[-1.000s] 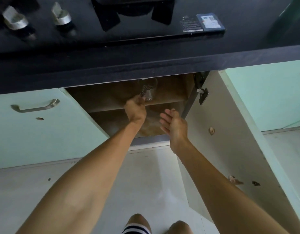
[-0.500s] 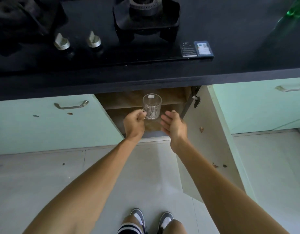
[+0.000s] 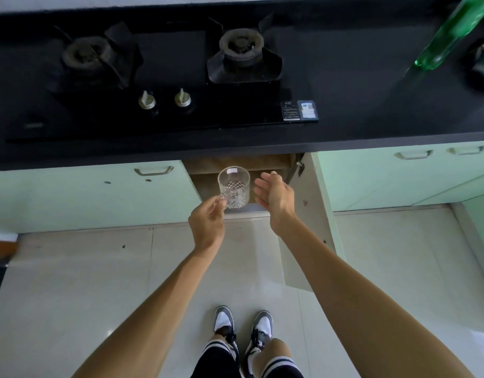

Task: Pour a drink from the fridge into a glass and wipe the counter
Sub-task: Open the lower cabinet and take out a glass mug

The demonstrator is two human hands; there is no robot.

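Glass (image 3: 234,187) upright, pinched at handle by left hand (image 3: 208,222) | right hand (image 3: 276,195) spread, just beside | cabinet door (image 3: 311,214) open

The left hand (image 3: 208,222) grips the handle of a clear, patterned glass mug (image 3: 234,187), holding it upright in front of the open cupboard (image 3: 239,165). The right hand (image 3: 276,196) is spread, palm toward the mug, just beside it and not touching. The cupboard's door (image 3: 311,214) stands swung out to the right of the mug. Above the cupboard runs the black desk (image 3: 371,126), with a two-burner gas hob (image 3: 164,77) set into it above and left of the mug, and a green bottle (image 3: 450,34) far to the upper right. Below the mug, two sneakers (image 3: 243,326) stand on the pale tiled floor (image 3: 71,282).
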